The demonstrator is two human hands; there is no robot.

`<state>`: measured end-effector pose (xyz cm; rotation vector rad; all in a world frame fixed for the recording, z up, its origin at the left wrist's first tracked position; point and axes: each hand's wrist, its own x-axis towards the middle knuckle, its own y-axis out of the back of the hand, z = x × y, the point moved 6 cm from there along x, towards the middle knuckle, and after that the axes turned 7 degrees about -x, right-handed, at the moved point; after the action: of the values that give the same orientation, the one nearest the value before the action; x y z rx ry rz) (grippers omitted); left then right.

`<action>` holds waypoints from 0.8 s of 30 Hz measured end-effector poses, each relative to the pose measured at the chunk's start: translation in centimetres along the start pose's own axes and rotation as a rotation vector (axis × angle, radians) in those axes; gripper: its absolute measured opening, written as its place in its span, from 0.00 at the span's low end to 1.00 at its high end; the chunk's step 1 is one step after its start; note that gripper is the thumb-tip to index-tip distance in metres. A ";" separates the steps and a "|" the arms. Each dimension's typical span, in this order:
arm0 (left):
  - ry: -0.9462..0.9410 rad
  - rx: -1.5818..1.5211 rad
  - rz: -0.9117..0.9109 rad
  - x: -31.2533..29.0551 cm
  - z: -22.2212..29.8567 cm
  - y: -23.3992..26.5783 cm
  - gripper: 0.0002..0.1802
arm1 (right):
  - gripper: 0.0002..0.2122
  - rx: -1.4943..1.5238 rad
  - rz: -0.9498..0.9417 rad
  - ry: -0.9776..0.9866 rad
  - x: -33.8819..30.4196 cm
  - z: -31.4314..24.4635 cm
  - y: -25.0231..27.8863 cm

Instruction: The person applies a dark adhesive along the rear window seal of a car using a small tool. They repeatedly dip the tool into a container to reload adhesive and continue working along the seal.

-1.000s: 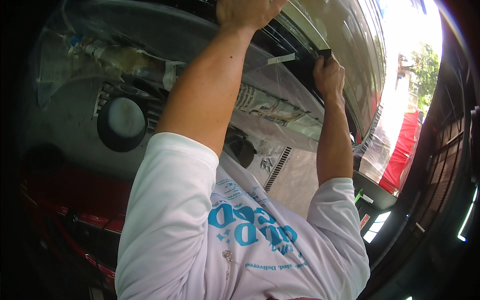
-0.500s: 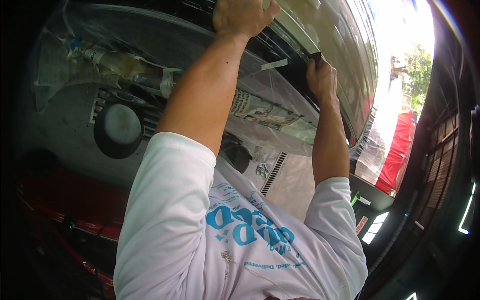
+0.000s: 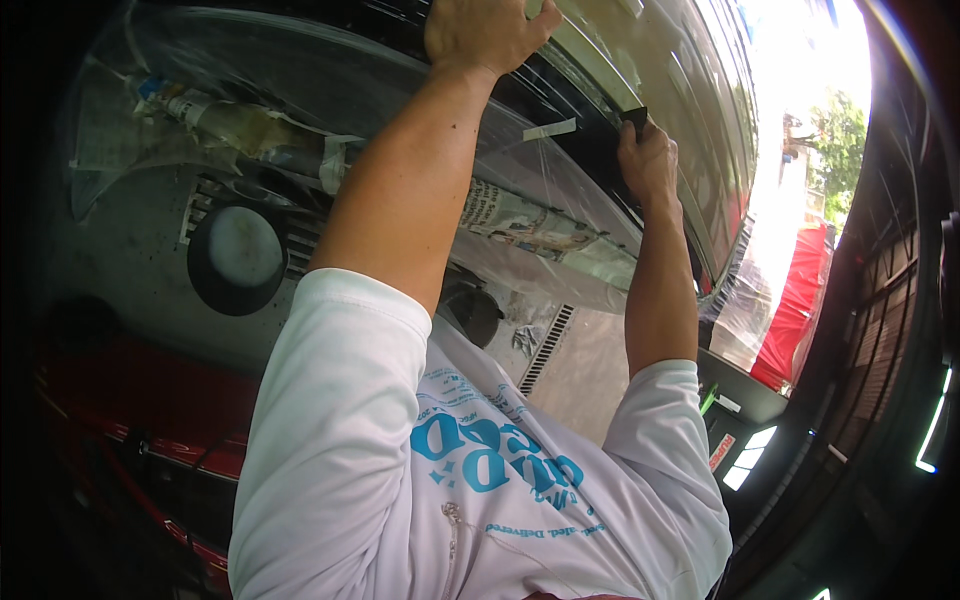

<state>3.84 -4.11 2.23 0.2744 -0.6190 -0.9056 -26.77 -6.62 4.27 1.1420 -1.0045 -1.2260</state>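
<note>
At the top edge, my left hand [image 3: 485,38] rests against the vehicle's pale, glossy panel [image 3: 680,100]. Its thumb sticks out, while the other fingers are partly cut off by the picture's edge. To the right and lower, my right hand [image 3: 651,160] pinches a small black flat piece [image 3: 634,118] against the border between the pale panel and a dark strip. Whether that piece is a rubber squeegee or a sanding pad, I cannot tell. Between my forearms, a short strip of masking tape [image 3: 550,130] lies across the dark strip and the clear plastic sheeting [image 3: 545,175].
Newspaper masking [image 3: 540,228] runs along the sheeting's lower part. A dark round container [image 3: 238,258] and a bucket [image 3: 472,312] stand on the floor beside a drain grate [image 3: 547,347]. Red bodywork [image 3: 150,400] is at lower left, a dark box [image 3: 740,400] at right.
My right hand and the black piece have shifted very slightly down and to the right along the panel border. My left hand has stayed nearly in place.
</note>
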 end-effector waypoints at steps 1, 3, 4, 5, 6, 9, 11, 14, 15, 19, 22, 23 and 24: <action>0.007 0.008 -0.002 0.0 0.0 0.1 0.23 | 0.19 0.006 -0.012 -0.020 0.2 0.2 -0.2; 0.021 -0.027 -0.075 0.0 -0.3 -0.3 0.23 | 0.21 0.030 0.034 -0.010 0.4 0.8 -0.5; 0.024 -0.053 -0.116 -0.1 -0.4 -0.7 0.23 | 0.20 0.026 0.023 -0.027 0.2 1.7 -0.7; 0.023 -0.057 -0.103 -0.2 -0.5 -0.9 0.23 | 0.20 0.022 0.019 -0.037 0.1 2.6 -0.9; 0.019 -0.059 -0.085 -0.2 -0.8 -1.1 0.23 | 0.19 0.028 0.033 -0.024 0.0 3.3 -0.9; -0.078 0.009 0.059 -0.4 -1.2 -1.6 0.30 | 0.20 -0.042 -0.038 -0.169 -0.7 6.1 -1.0; -0.087 0.062 0.073 -0.4 -1.8 -2.4 0.35 | 0.20 0.054 -0.043 -0.099 -0.8 5.8 -0.7; -0.048 0.104 -0.007 -0.2 -2.5 -3.6 0.36 | 0.21 0.121 -0.071 -0.091 -0.3 4.3 -0.4; -0.061 0.108 0.019 -0.2 -2.4 -3.4 0.35 | 0.22 0.136 -0.080 -0.068 0.2 3.6 -0.4; -0.033 0.100 -0.060 -0.2 -1.8 -2.6 0.34 | 0.22 0.109 -0.124 -0.052 1.6 2.3 -1.0; 0.007 0.025 -0.050 -0.2 -0.9 -1.2 0.22 | 0.22 0.089 -0.112 -0.068 1.6 3.4 -1.5; 0.012 0.003 -0.079 -0.3 -0.5 -1.0 0.22 | 0.21 0.091 -0.120 -0.080 1.1 4.1 -1.5; 0.016 -0.018 -0.091 -0.2 -0.3 -0.8 0.22 | 0.21 0.091 -0.115 -0.080 1.0 4.7 -1.4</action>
<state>3.45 -4.48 1.53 0.2955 -0.5870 -0.9945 -31.48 -8.09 3.65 1.2441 -1.0764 -1.3380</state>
